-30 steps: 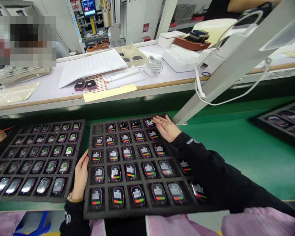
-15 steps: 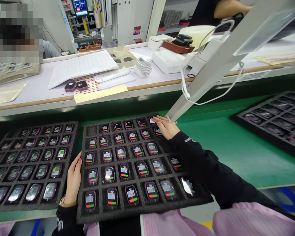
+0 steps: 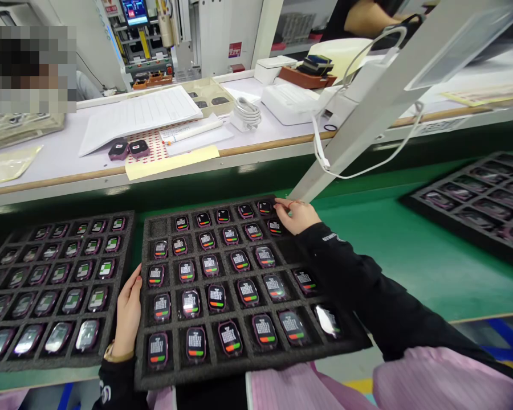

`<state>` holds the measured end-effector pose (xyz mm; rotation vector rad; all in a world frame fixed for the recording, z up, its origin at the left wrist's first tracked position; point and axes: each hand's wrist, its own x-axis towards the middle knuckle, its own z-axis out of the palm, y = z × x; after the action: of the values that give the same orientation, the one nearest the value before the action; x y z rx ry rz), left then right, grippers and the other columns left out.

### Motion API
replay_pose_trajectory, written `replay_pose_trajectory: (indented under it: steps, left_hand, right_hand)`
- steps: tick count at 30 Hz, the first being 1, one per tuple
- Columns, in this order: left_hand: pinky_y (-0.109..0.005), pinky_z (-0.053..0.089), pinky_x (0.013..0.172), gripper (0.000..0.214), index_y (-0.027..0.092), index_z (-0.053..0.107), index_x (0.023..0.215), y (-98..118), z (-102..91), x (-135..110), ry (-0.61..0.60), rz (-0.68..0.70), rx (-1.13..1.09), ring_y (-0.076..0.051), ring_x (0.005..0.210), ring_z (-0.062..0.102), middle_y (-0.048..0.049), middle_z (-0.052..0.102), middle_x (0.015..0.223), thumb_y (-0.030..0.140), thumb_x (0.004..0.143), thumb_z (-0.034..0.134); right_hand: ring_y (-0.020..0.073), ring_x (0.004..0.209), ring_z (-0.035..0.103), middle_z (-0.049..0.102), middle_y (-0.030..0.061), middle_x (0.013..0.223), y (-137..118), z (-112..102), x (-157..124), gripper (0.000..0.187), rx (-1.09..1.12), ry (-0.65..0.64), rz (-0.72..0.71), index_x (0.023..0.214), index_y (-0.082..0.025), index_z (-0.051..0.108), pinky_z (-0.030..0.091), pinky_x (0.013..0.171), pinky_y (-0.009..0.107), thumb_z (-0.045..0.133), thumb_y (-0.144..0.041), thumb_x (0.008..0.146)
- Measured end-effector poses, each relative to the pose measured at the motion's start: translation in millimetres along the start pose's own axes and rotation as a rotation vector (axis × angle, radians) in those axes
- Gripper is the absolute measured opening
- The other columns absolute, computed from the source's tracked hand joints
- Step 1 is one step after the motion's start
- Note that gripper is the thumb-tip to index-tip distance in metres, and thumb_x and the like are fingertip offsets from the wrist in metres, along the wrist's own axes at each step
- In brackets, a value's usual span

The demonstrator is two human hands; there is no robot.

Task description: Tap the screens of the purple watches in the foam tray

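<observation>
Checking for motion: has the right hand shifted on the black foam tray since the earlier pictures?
Yes. The right hand slid from the far-row cells to the black foam tray's far right corner, fingers now curled.

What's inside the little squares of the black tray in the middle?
The black tray holds small watches with lit screens, one per square. The far-left corner square looks empty. The right hand and sleeve cover some squares.
</observation>
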<state>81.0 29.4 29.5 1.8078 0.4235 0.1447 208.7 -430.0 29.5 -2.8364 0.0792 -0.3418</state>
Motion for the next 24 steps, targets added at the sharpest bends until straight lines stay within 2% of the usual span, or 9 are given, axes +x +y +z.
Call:
replay_pose_trajectory:
  steps: [4, 9, 12, 15, 18, 20, 22, 24]
  left_hand:
    - [-0.047, 0.032, 0.125, 0.050, 0.018, 0.065, 0.129, -0.6, 0.6, 0.7, -0.008, 0.000, -0.004, -0.027, 0.138, 0.050, -0.0080, 0.060, 0.142, 0.044, 0.088, 0.057]
    - [-0.044, 0.034, 0.124, 0.049, 0.019, 0.064, 0.131, 0.7, -0.5, -0.8, -0.015, -0.013, -0.005, -0.026, 0.138, 0.050, -0.0082, 0.059, 0.143, 0.044, 0.090, 0.056]
    - [-0.044, 0.034, 0.124, 0.048, 0.020, 0.064, 0.131, 0.8, -1.2, -2.3, -0.028, -0.013, -0.005, -0.026, 0.138, 0.050, -0.0076, 0.059, 0.143, 0.045, 0.091, 0.056]
    - [-0.045, 0.033, 0.124, 0.047, 0.020, 0.064, 0.131, 1.1, -0.7, -2.1, -0.019, -0.006, 0.005, -0.026, 0.138, 0.050, -0.0076, 0.059, 0.143, 0.045, 0.091, 0.055]
    - [-0.047, 0.031, 0.125, 0.048, 0.020, 0.064, 0.130, 2.3, -0.3, -1.7, -0.008, -0.004, 0.007, -0.027, 0.138, 0.050, -0.0079, 0.059, 0.143, 0.045, 0.090, 0.055]
    - [-0.048, 0.030, 0.126, 0.048, 0.021, 0.065, 0.129, 2.1, -2.5, -4.1, -0.010, -0.015, 0.024, -0.027, 0.138, 0.050, -0.0065, 0.060, 0.143, 0.047, 0.090, 0.055]
    - [-0.048, 0.027, 0.127, 0.049, 0.024, 0.065, 0.129, -0.2, -7.6, -10.1, -0.015, -0.036, 0.064, -0.027, 0.139, 0.048, -0.0038, 0.060, 0.142, 0.051, 0.089, 0.054]
    - [-0.050, 0.026, 0.128, 0.051, 0.028, 0.066, 0.126, -4.6, -13.9, -17.5, -0.012, -0.071, 0.114, -0.029, 0.140, 0.047, -0.0019, 0.061, 0.141, 0.058, 0.088, 0.052]
  right_hand:
    - [0.0341, 0.102, 0.069, 0.071, 0.0110, 0.120, -9.9, 7.8, 14.9, 0.032, -0.056, -0.015, 0.042, 0.092, -0.015, 0.078, 0.055, 0.094, 0.045, 0.057, -0.039, 0.092]
    - [0.0406, 0.108, 0.065, 0.074, 0.0187, 0.103, -23.0, 20.2, 30.0, 0.037, -0.059, -0.038, 0.050, 0.101, -0.012, 0.077, 0.052, 0.096, 0.052, 0.065, -0.042, 0.085]
    - [0.0437, 0.110, 0.064, 0.073, 0.0204, 0.106, -22.0, 22.7, 33.8, 0.035, 0.009, -0.061, 0.049, 0.100, -0.012, 0.077, 0.051, 0.097, 0.057, 0.066, -0.040, 0.082]
    - [0.0401, 0.111, 0.065, 0.073, 0.0168, 0.110, -13.3, 21.1, 32.7, 0.035, 0.148, -0.098, 0.049, 0.105, -0.013, 0.076, 0.050, 0.102, 0.055, 0.064, -0.038, 0.083]
    - [0.0318, 0.114, 0.066, 0.071, 0.0130, 0.120, -1.2, 17.7, 20.3, 0.039, 0.353, -0.129, 0.062, 0.121, -0.014, 0.070, 0.049, 0.107, 0.048, 0.055, -0.033, 0.090]
    - [0.0288, 0.122, 0.063, 0.067, 0.0118, 0.130, 6.5, 15.2, 1.8, 0.042, 0.499, -0.134, 0.071, 0.130, -0.015, 0.065, 0.045, 0.112, 0.046, 0.051, -0.032, 0.094]
    - [0.0288, 0.131, 0.055, 0.061, 0.0117, 0.138, 13.0, 12.5, -25.1, 0.046, 0.636, -0.129, 0.083, 0.133, -0.017, 0.063, 0.037, 0.118, 0.048, 0.052, -0.040, 0.096]
    - [0.0292, 0.142, 0.042, 0.054, 0.0119, 0.146, 18.5, 9.2, -57.2, 0.056, 0.758, -0.113, 0.097, 0.130, -0.017, 0.066, 0.026, 0.123, 0.048, 0.057, -0.057, 0.092]
